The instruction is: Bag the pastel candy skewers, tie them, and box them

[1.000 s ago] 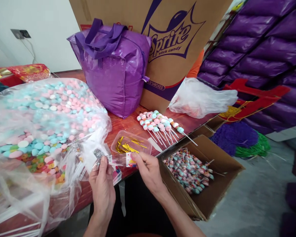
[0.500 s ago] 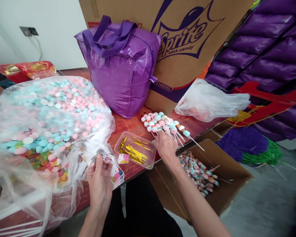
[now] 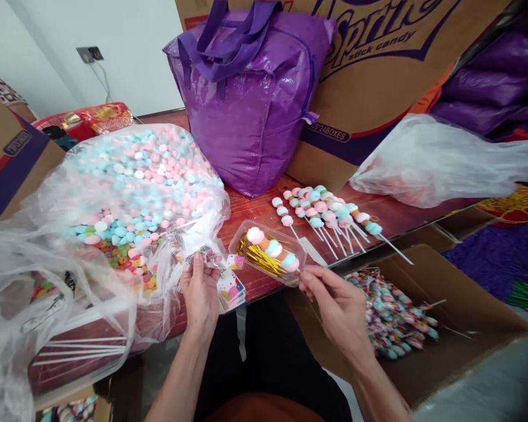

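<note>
My right hand (image 3: 339, 302) pinches the stick of a marshmallow skewer (image 3: 273, 249), whose pink, white, blue and orange pieces are above a clear plastic tub (image 3: 300, 246). Gold twist ties (image 3: 264, 261) lie in that tub. In my left hand (image 3: 200, 293), thumb and fingers grip a small clear plastic bag (image 3: 213, 258) with a silvery pattern; a colourful printed card piece (image 3: 234, 262) shows at its right end. Below it lies a stack of spotted printed cards (image 3: 231, 290). More marshmallow skewers (image 3: 321, 206) rest on the table beyond the tub, sticks toward me.
A big clear bag of loose sweets (image 3: 158, 158) covers the table's left side. Behind stand a purple zipped bag (image 3: 250, 111) and a large carton (image 3: 378, 88). Wrapped skewers fill an open box (image 3: 457, 281) below the right edge. White sticks (image 3: 83, 350) lie front left.
My right hand has picked one marshmallow skewer from the group and brought it left over the tub. My left hand keeps hold of the clear bag. The whole view has shifted.
</note>
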A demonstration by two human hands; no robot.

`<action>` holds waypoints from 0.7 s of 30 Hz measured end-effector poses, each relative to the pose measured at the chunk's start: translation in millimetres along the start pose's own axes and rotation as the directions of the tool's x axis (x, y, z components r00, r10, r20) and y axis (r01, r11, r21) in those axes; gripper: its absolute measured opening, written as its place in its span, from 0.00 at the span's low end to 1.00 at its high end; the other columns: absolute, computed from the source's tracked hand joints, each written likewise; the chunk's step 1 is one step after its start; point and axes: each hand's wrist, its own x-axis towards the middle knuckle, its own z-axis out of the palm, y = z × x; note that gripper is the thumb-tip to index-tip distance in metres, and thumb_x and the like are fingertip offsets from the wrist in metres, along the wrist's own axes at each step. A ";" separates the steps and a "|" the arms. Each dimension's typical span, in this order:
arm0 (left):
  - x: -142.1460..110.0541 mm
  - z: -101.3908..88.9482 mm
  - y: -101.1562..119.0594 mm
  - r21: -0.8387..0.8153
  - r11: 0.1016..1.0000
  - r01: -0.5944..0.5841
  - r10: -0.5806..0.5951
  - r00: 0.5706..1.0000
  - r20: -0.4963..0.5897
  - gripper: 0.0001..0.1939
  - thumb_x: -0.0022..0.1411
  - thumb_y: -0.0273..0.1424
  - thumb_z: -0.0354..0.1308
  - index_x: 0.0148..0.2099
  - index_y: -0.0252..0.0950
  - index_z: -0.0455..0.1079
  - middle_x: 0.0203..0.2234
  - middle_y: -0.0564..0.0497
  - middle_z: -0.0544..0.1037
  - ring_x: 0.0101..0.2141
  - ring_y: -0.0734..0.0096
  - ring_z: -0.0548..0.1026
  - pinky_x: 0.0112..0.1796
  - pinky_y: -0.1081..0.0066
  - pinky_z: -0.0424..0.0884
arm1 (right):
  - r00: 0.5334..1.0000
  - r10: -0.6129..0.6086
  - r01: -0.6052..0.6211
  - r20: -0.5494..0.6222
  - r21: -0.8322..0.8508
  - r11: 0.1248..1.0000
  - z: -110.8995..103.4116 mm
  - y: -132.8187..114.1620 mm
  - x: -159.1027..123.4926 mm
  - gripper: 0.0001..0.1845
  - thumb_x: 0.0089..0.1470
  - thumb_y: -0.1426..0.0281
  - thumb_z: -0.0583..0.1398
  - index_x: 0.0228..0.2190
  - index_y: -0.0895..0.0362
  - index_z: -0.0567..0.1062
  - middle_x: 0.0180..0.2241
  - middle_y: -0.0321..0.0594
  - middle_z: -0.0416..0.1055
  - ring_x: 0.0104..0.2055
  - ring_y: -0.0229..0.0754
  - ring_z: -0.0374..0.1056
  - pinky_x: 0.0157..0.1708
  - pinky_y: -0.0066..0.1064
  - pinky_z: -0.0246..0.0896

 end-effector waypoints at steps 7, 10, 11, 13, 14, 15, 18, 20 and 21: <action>-3.9 -1.8 1.7 -0.037 0.999 0.037 -0.036 0.999 0.032 0.17 0.46 0.35 0.75 0.33 0.35 0.71 0.27 0.57 0.78 0.28 0.79 0.76 0.35 0.74 0.71 | 0.993 0.117 -0.114 -0.006 0.167 0.979 6.9 11.8 -29.7 0.12 0.57 0.61 0.64 0.33 0.57 0.80 0.24 0.35 0.67 0.24 0.35 0.59 0.22 0.26 0.55; -9.6 -0.5 -0.9 -0.069 0.996 0.051 -0.048 0.998 0.041 0.18 0.45 0.34 0.75 0.34 0.36 0.71 0.29 0.57 0.79 0.30 0.79 0.77 0.35 0.75 0.71 | 0.988 0.150 -0.141 -0.024 0.214 0.967 18.6 8.0 -30.6 0.14 0.57 0.59 0.63 0.30 0.57 0.77 0.21 0.31 0.61 0.21 0.33 0.53 0.19 0.25 0.48; -11.6 0.0 -2.2 -0.074 0.996 0.052 -0.049 0.998 0.045 0.17 0.46 0.34 0.75 0.34 0.36 0.72 0.30 0.57 0.79 0.30 0.79 0.77 0.35 0.75 0.71 | 0.989 0.142 -0.131 -0.038 0.203 0.970 23.6 4.1 -30.3 0.15 0.57 0.58 0.63 0.29 0.57 0.76 0.20 0.30 0.60 0.20 0.32 0.52 0.18 0.25 0.47; -16.0 1.3 -4.8 -0.071 0.996 0.044 -0.041 0.998 0.046 0.17 0.47 0.35 0.75 0.35 0.37 0.72 0.31 0.57 0.79 0.30 0.79 0.77 0.36 0.75 0.71 | 0.992 0.116 -0.105 -0.057 0.174 0.979 34.8 -6.1 -28.7 0.16 0.56 0.58 0.64 0.26 0.57 0.74 0.18 0.30 0.59 0.19 0.32 0.51 0.18 0.25 0.47; -18.3 2.1 -5.8 -0.064 0.997 0.037 -0.034 0.998 0.045 0.16 0.48 0.35 0.74 0.35 0.37 0.72 0.31 0.57 0.79 0.31 0.79 0.77 0.37 0.75 0.72 | 0.992 0.110 -0.099 -0.054 0.172 0.980 40.9 -11.3 -27.5 0.15 0.54 0.58 0.65 0.26 0.57 0.74 0.19 0.30 0.62 0.19 0.32 0.52 0.18 0.25 0.49; -20.7 3.1 -6.5 -0.054 0.998 0.030 -0.027 0.998 0.049 0.16 0.49 0.35 0.74 0.36 0.37 0.72 0.32 0.56 0.80 0.32 0.78 0.78 0.38 0.75 0.72 | 0.993 0.111 -0.102 -0.041 0.184 0.978 46.9 -15.7 -26.1 0.15 0.52 0.59 0.67 0.27 0.57 0.75 0.20 0.32 0.65 0.20 0.33 0.56 0.20 0.25 0.53; -28.1 5.7 -6.9 -0.030 0.999 0.026 -0.023 0.995 0.094 0.14 0.52 0.36 0.72 0.37 0.38 0.73 0.35 0.54 0.81 0.36 0.75 0.79 0.41 0.72 0.73 | 0.991 0.131 -0.136 0.036 0.253 0.958 63.7 -21.5 -21.6 0.13 0.46 0.61 0.69 0.31 0.57 0.78 0.27 0.37 0.75 0.27 0.39 0.66 0.29 0.29 0.65; -32.6 6.3 -6.1 -0.030 0.999 0.039 -0.035 0.990 0.134 0.14 0.52 0.36 0.72 0.38 0.37 0.73 0.36 0.52 0.81 0.37 0.73 0.79 0.42 0.71 0.73 | 0.989 0.130 -0.144 0.067 0.280 0.949 71.8 -18.6 -19.2 0.13 0.47 0.62 0.69 0.32 0.58 0.80 0.29 0.38 0.76 0.29 0.40 0.68 0.32 0.31 0.66; -34.4 6.2 -5.5 -0.034 0.998 0.045 -0.039 0.988 0.149 0.14 0.52 0.36 0.72 0.37 0.37 0.74 0.35 0.52 0.81 0.37 0.73 0.79 0.42 0.71 0.73 | 0.990 0.125 -0.139 0.067 0.287 0.948 74.6 -16.1 -18.3 0.12 0.49 0.62 0.68 0.30 0.58 0.80 0.27 0.37 0.75 0.29 0.39 0.67 0.31 0.30 0.65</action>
